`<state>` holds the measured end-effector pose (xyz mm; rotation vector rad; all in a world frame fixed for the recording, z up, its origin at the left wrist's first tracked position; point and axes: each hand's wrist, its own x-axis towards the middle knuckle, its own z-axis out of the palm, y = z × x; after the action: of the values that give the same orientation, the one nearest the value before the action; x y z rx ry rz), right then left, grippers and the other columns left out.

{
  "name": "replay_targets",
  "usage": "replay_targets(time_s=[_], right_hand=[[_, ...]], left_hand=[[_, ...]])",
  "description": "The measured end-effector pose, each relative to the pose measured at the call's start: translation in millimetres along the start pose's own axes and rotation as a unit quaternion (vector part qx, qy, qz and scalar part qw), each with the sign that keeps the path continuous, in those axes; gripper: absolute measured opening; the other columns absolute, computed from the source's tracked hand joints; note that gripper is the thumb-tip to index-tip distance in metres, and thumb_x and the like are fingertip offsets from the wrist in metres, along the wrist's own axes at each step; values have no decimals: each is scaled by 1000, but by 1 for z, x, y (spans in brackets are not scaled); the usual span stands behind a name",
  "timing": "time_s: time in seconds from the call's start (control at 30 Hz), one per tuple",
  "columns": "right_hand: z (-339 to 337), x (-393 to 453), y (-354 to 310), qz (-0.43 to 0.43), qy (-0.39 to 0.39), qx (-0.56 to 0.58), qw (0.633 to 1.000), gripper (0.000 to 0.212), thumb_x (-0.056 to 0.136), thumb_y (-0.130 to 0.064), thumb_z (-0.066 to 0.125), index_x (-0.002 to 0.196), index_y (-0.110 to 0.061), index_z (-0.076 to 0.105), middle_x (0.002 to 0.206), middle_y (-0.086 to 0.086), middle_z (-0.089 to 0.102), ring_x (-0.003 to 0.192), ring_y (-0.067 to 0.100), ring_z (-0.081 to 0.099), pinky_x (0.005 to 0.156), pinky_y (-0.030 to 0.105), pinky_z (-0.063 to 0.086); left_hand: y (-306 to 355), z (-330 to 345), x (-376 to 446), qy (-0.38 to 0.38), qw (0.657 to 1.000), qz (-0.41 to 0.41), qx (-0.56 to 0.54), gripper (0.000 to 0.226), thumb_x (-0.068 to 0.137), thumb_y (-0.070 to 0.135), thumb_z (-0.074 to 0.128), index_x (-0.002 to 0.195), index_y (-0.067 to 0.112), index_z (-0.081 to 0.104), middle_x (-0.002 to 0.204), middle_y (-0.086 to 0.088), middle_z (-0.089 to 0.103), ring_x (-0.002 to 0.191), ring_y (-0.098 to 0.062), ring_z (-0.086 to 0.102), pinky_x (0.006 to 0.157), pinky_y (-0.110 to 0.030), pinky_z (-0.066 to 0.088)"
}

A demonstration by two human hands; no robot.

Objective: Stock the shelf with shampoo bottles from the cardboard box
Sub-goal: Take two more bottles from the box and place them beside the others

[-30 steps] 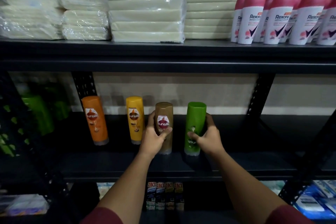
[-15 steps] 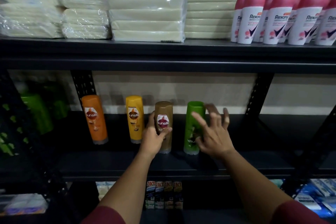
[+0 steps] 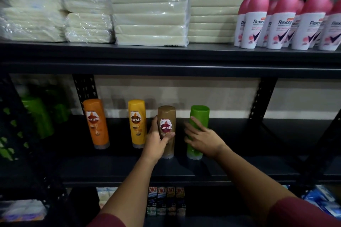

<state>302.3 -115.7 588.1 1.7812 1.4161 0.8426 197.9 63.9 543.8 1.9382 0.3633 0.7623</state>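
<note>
Several Sunsilk shampoo bottles stand cap-down in a row on the black middle shelf point(image 3: 239, 169): an orange bottle point(image 3: 96, 123), a yellow bottle point(image 3: 137, 123), a brown bottle point(image 3: 167, 116) and a green bottle point(image 3: 200, 114). My left hand point(image 3: 158, 140) grips the brown bottle, thumb across its label. My right hand point(image 3: 201, 139) lies against the front of the green bottle with fingers stretched out and pointing left. The cardboard box is out of view.
The top shelf holds wrapped cream-coloured packs point(image 3: 149, 11) and pink-capped Rexona deodorants point(image 3: 280, 22). More green bottles point(image 3: 38, 116) stand at the far left behind a perforated black upright point(image 3: 85, 88). Small Zact boxes point(image 3: 166, 201) sit on the shelf below. The middle shelf's right part is bare.
My right hand let go of the green bottle, opened, and moved across its front with fingers stretched out to the left. The left hand stayed on the brown bottle.
</note>
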Motion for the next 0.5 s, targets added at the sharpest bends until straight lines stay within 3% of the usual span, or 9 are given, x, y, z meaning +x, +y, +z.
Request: replay_targets(time_s=[0.1,0.33,0.5], right_hand=[[1,4,-3,7,22,-5,1000,26,75,-16,67,98,-24,77,110,8,70,125,34,58,121,58,3],[5,5,-1,27,24,7,999,27,69,-21,77,96,-26,78,102,3,71,115,29,63,121,57,18],[4,4,-5,189,-29,93,977,37,68,-21,79,104,-17,70,98,11,65,104,36,61,104,73,29]], left_hand=[[-1,0,0,-2,1000,8,5,86,89,26,76,156,27,21,127,2,58,113,-16,61,95,-36,55],[-2,1,0,0,1000,11,2,86,90,26,75,156,27,20,132,-1,59,115,-16,60,97,-37,55],[-2,1,0,-1,1000,4,-3,85,90,26,75,156,27,21,133,0,56,116,-15,58,99,-34,52]])
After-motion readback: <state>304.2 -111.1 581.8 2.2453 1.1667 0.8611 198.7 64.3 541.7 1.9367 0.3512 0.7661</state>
